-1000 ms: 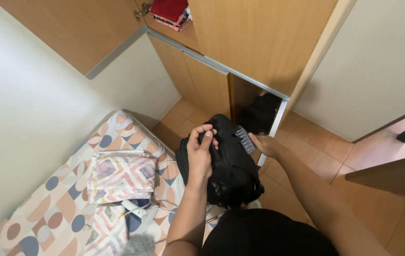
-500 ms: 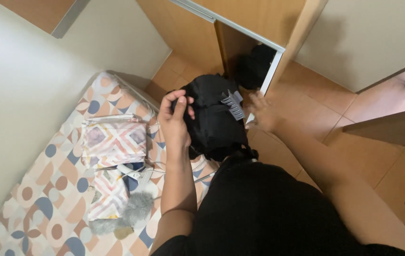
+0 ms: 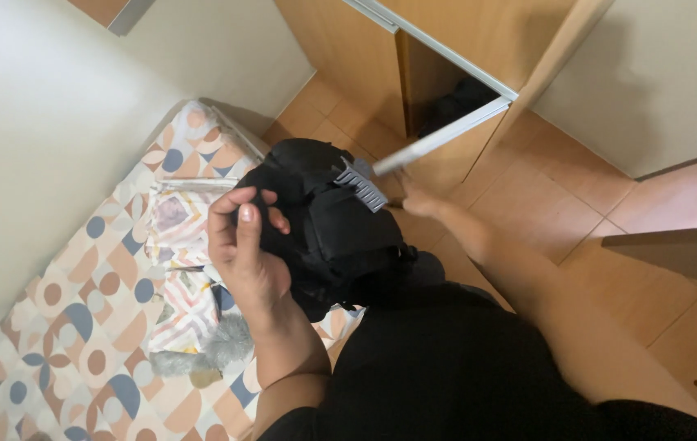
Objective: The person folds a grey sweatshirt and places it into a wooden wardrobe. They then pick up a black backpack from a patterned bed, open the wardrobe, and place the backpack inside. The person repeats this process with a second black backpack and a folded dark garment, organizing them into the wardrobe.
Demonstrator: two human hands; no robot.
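Below me lies the mattress [image 3: 79, 327], its sheet patterned with orange, blue and cream circles and arcs. A plain pale wall [image 3: 46, 122] runs along its far side. Past the mattress's head end, terracotta floor tiles [image 3: 552, 196] spread out to a wooden wardrobe [image 3: 446, 41], whose sliding door stands partly open on a dark inside.

Black garment [image 3: 340, 237] matt cloth (soft); wardrobe [image 3: 479, 41] smooth wood; floor [image 3: 650, 286] glossy tile.

No packages, labels, signs or screens are visible.
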